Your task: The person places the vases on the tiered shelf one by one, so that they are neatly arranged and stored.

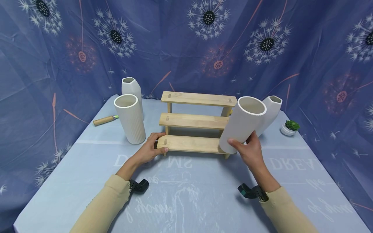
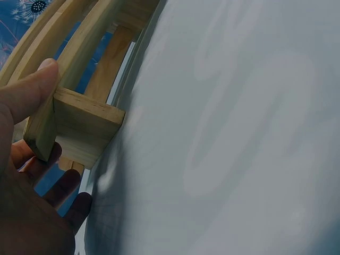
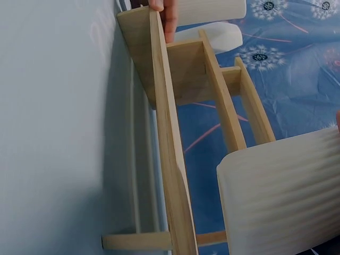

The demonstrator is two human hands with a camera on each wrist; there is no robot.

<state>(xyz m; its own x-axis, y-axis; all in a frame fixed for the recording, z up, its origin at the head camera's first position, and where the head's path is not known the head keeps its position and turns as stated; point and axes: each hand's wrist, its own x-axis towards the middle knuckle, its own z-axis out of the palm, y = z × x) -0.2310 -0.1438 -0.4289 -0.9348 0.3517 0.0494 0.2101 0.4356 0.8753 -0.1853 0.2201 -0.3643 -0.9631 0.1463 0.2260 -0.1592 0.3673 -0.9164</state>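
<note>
A three-tier wooden display stand (image 1: 193, 144) stands mid-table. My left hand (image 1: 148, 149) grips the left end of its lowest shelf, thumb over the front edge and fingers beneath, as the left wrist view shows. In my right hand (image 1: 251, 152) is a ribbed white vase (image 1: 243, 124), leaning to the right with its mouth up. The vase's base overlaps the right end of the lowest shelf in the head view. Its ribbed side (image 3: 281, 191) fills the lower right of the right wrist view, where most of the right hand is hidden.
Behind the held vase is a faceted white vase (image 1: 271, 111). Another ribbed vase (image 1: 132, 124) and a faceted one (image 1: 131, 85) stand left of the stand. A wooden-handled tool (image 1: 104, 120) lies at far left; a small potted succulent (image 1: 289, 127) sits at right.
</note>
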